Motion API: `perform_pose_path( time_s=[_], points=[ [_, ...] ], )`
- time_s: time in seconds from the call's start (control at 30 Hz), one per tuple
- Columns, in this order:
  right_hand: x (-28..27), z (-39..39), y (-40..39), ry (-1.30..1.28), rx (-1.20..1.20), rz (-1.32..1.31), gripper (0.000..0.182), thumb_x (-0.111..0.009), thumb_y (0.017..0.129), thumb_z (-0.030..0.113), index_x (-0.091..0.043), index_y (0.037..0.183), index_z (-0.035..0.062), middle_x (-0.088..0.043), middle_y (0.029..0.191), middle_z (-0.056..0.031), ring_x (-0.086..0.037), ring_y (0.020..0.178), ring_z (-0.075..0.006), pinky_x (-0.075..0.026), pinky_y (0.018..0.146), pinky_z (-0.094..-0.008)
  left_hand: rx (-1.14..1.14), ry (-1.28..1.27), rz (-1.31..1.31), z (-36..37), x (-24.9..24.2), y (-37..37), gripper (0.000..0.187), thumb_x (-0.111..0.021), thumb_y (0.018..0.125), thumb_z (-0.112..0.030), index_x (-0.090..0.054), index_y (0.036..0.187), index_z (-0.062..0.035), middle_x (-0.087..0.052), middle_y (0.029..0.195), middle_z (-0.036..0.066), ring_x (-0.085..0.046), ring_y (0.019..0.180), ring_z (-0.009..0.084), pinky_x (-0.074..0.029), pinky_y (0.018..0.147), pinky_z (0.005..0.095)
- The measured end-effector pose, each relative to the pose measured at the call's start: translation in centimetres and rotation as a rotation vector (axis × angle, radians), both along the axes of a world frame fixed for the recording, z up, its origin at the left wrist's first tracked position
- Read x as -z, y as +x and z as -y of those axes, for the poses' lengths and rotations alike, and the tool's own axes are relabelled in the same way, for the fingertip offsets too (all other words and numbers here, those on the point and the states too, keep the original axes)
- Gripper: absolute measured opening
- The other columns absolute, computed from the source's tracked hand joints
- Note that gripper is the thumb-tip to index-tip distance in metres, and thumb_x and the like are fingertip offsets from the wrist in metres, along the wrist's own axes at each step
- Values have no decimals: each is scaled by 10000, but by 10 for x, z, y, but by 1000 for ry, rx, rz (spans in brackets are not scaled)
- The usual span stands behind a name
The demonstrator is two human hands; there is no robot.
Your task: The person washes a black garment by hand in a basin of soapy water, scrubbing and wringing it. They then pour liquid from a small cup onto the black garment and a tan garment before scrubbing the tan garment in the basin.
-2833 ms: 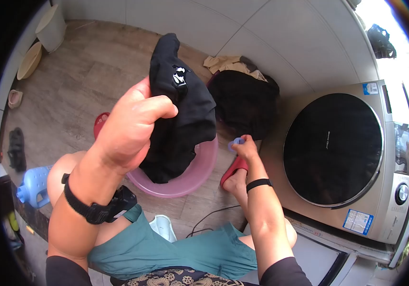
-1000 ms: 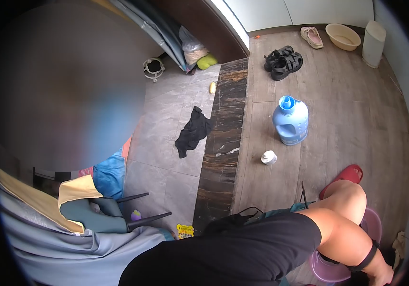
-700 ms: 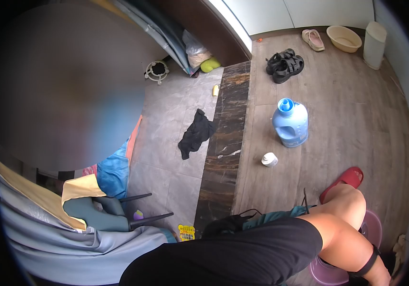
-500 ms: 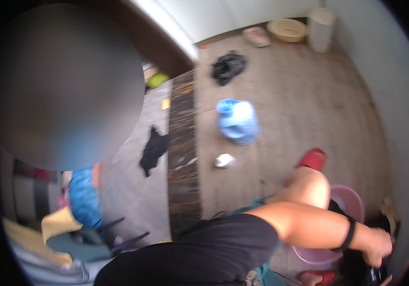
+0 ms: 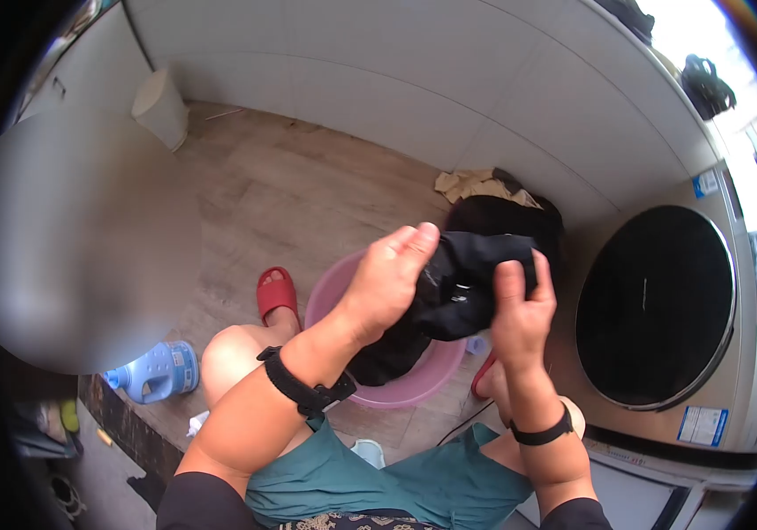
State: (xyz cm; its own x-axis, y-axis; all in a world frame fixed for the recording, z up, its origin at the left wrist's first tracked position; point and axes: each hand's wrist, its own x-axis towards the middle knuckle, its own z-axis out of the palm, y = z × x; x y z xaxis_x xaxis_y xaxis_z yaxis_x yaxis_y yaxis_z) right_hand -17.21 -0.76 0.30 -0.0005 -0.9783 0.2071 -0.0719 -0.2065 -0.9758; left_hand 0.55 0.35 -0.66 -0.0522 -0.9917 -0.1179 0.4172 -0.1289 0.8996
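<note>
1. Black garment (image 5: 471,269) stretched between my two hands, above the right part of the pink basin (image 5: 418,389); a small white mark shows on its near face.
2. My left hand (image 5: 387,287) pinches its left end, thumb against the curled fingers; my right hand (image 5: 522,322) holds the right end, thumb in front, some of the fingers hidden by the cloth.
3. Its long axis runs roughly crosswise, from one hand to the other; it lies to the right of my left hand and to the left of my right; both touch it, so neither is nearer.
4. Dark cloth (image 5: 387,360) sits in the basin just below; whether it joins the piece I hold, I cannot tell.
5. Beyond my right hand, against the wall, lies a dark heap (image 5: 529,221); the washing machine (image 5: 657,305) stands farther right; the blue bottle (image 5: 162,371) is beside my left knee.
</note>
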Motion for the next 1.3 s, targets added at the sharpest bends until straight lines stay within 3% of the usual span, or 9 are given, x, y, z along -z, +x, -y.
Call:
perform_pose_path(
  time_s=[0.13,0.3,0.43,0.57,0.77,0.8,0.87,1.0,1.3],
  points=[
    [27,-31,29,-343,-261,-313,367,-730,862,113,-530,1153,12,-460,1413,-205,-520,1236,-345,-420,1041,-432,-95,67,-56,1,14,-17,401,-449,1059,-434,-603,956,-79,-621,860,-7,-584,760,75,-499,683,253],
    [22,-15,27,262,-151,184,300,-552,1021,223,-487,1223,12,-583,1212,-177,-583,1094,-226,-458,955,-316,-128,5,-44,-19,4,-56,470,-432,1062,-442,-629,1126,-19,-647,1007,44,-595,951,109,-479,884,280],
    [25,-52,48,20,-208,56,597,-502,1020,140,-239,1536,-3,-485,1405,-203,-497,1291,-271,-364,1102,-377,-79,106,-84,2,18,-32,464,-481,1027,-506,-584,887,-76,-621,782,26,-609,707,100,-494,635,264],
    [25,-6,22,288,-103,152,420,-497,1036,204,-410,1386,-12,-581,1249,-187,-577,1129,-241,-453,1000,-342,-184,16,141,-16,30,-77,468,-394,1081,-404,-627,1116,1,-662,1039,76,-627,972,188,-507,857,344],
    [37,-39,42,17,-162,-25,452,-482,1024,178,-407,1405,-52,-480,1428,-246,-471,1345,-305,-362,1114,-384,16,-68,-22,0,60,-28,418,-411,1074,-401,-624,1098,-42,-674,942,37,-641,846,176,-517,745,346],
    [30,-24,33,172,-164,57,452,-476,1030,194,-415,1406,-50,-514,1396,-244,-502,1316,-295,-379,1101,-377,-171,-56,565,-11,35,-50,417,-412,1075,-392,-618,1159,-39,-682,972,48,-648,867,183,-519,752,358],
    [11,-9,17,406,-233,238,490,-459,1045,205,-381,1453,-54,-493,1430,-240,-486,1337,-279,-379,1104,-367,-234,86,21,-15,27,-72,455,-431,1073,-367,-563,1306,1,-681,1005,69,-645,865,189,-500,778,345],
    [39,-55,54,-85,-167,-16,509,-480,1031,179,-378,1466,-65,-326,1559,-233,-320,1454,-337,-241,1197,-374,38,-161,-149,15,71,-16,420,-450,1072,-324,-551,1318,2,-652,1033,41,-615,895,157,-493,815,299],
    [35,-46,44,-78,-169,-15,506,-451,1045,187,-364,1469,-74,-365,1546,-225,-333,1452,-313,-190,1215,-385,46,-90,-270,3,47,-35,262,-424,1066,-241,-593,1098,-42,-613,1005,22,-587,891,124,-506,802,306]
  ],
)
